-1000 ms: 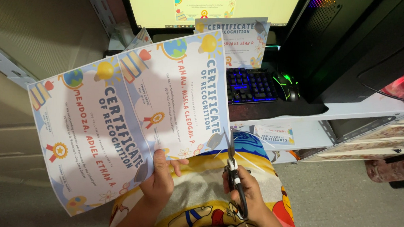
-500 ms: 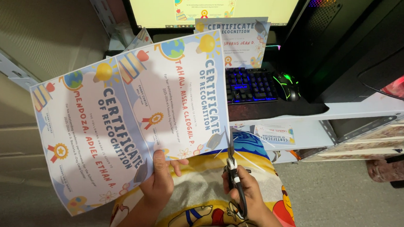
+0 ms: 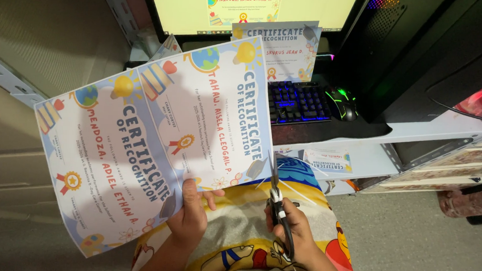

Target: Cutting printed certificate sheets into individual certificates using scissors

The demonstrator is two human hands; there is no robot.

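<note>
Keyboard [image 3: 299,101] and mouse [image 3: 343,102] glow behind as our left hand [image 3: 190,216] pinches the printed sheet [image 3: 151,141] — long axis tilted upper right — our right hand [image 3: 296,231] gripping scissors [image 3: 276,196], blades up.

The left hand [image 3: 191,219] pinches the near edge of a printed sheet [image 3: 151,141] with two colourful certificate designs side by side, held up and tilted. The right hand [image 3: 296,234] grips black scissors [image 3: 275,202], blades pointing up at the sheet's right edge. Farther off there's a backlit keyboard [image 3: 299,103], a glowing mouse [image 3: 344,103], a monitor [image 3: 249,5] and a smaller certificate [image 3: 277,48] propped against it.
</note>
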